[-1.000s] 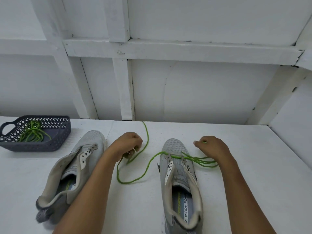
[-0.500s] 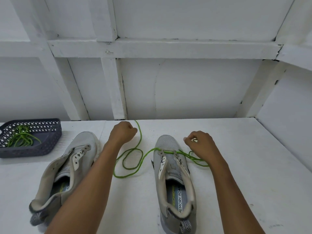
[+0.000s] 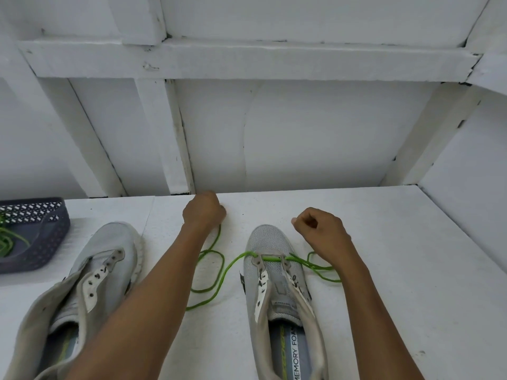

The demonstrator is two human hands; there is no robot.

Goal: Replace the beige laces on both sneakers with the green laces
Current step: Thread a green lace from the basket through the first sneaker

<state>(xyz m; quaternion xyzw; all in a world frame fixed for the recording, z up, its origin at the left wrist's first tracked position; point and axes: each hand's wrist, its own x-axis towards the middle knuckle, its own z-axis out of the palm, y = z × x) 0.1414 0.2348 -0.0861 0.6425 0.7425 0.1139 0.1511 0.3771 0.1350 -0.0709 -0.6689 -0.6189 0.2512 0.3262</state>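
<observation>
Slack is the story of the last second: the left hand [image 3: 204,212] has travelled away from the body to the far edge of the white worktop [image 3: 397,270], and the thin bright-green cord lace [image 3: 270,259] it grips in a closed fist now trails back from under its knuckles into loose loops lying just inside the left forearm. From those loops the lace climbs onto the grey mesh slip-style sneaker [image 3: 274,242] that sits between the two forearms, crosses its toe-most pair of eyelets as one straight bar, and spills out in a small tangle beneath the right wrist. The right hand [image 3: 321,231] hovers just beyond that sneaker's toe with fingers curled and thumb against forefinger; the lace tip seen there a moment ago no longer shows, so whether it holds the other end cannot be told. My reading is that the two ends are being evened out, so only the first row is done and the upper eyelets remain open. Outboard of the left forearm, the second grey mesh sneaker [image 3: 109,242] lies with bare eyelets, and beyond it a dark perforated plastic basket [image 3: 52,231] holds another green lace [image 3: 8,242]. No beige lace shows.
</observation>
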